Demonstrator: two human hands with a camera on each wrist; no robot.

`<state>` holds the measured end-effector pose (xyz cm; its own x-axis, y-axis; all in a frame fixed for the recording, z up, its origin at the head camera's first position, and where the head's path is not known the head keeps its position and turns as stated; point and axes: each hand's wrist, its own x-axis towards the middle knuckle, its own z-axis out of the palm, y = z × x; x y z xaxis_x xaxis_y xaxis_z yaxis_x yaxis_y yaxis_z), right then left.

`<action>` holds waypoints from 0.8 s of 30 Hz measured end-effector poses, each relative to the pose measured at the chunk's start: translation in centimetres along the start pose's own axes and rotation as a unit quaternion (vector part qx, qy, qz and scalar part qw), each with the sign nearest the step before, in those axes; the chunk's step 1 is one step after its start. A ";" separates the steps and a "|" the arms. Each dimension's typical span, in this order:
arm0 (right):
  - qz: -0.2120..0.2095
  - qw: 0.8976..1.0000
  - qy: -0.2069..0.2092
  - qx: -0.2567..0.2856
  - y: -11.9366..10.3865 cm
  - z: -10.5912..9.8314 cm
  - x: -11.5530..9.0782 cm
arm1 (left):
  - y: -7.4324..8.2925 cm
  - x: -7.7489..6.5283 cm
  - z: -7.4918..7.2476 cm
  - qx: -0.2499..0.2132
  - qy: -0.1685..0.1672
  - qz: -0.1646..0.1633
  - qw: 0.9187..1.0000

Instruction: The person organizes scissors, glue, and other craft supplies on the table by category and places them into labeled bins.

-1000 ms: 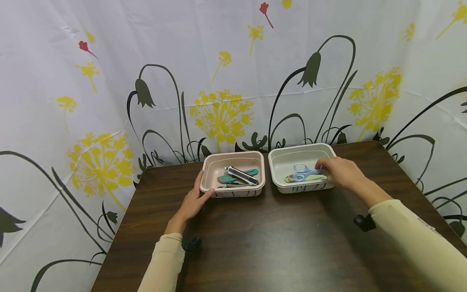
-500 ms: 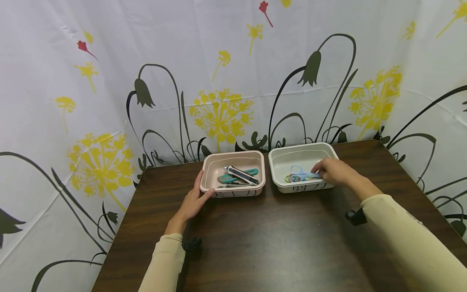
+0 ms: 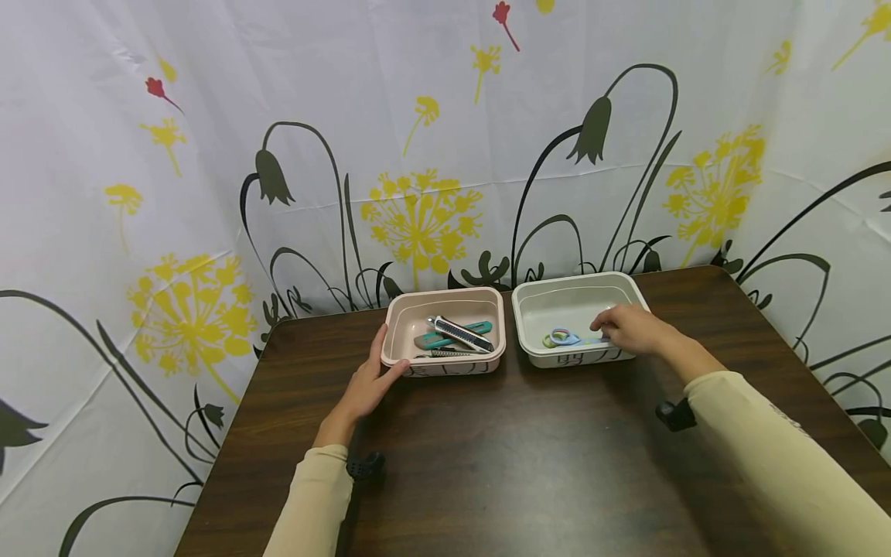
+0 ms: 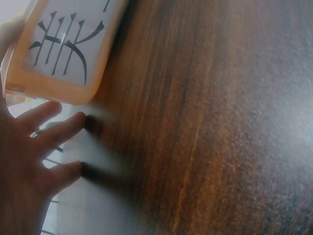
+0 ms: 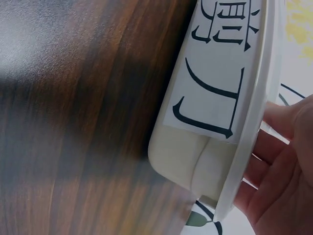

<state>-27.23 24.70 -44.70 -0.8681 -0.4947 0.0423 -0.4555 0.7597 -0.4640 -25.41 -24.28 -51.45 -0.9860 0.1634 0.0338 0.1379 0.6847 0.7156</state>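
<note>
In the head view my left hand rests against the left front corner of a pink plastic bin, fingers spread in the left wrist view. Inside lie a black-and-silver utility knife, a teal one and a partly hidden knife. To the right stands a pale plastic bin. My right hand reaches over its right front rim, apart from the light blue scissors lying low inside. Green scissors show partly beside them. The right fingertips are hidden behind the rim in the right wrist view.
Both bins stand side by side near the back edge of a dark wooden table. Behind it hangs a white curtain with a flower print. Paper labels with large black characters face the front of the bins.
The light blue scissors have gone down from my right hand to lie low in the pale bin, and the hand has let go of them. My left hand stays in place.
</note>
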 end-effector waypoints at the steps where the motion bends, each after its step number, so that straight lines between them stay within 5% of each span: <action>1: 0.002 1.000 0.000 0.002 0.0 0.0 0.0 | 0.0 0.0 0.0 0.001 0.001 0.001 1.000; 16: 0.046 0.999 -0.015 0.005 -0.8 0.5 -0.1 | -0.1 -0.1 0.0 -0.001 0.004 -0.002 1.000; 24: 0.036 0.998 0.045 -0.030 -1.3 0.4 -0.5 | 0.0 -0.1 0.0 -0.001 0.007 0.000 1.000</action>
<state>-26.16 23.75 -44.48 -0.9119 -0.4003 0.0907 -0.3999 0.8169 -0.4157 -25.34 -24.29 -51.47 -0.9871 0.1539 0.0439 0.1385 0.6839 0.7163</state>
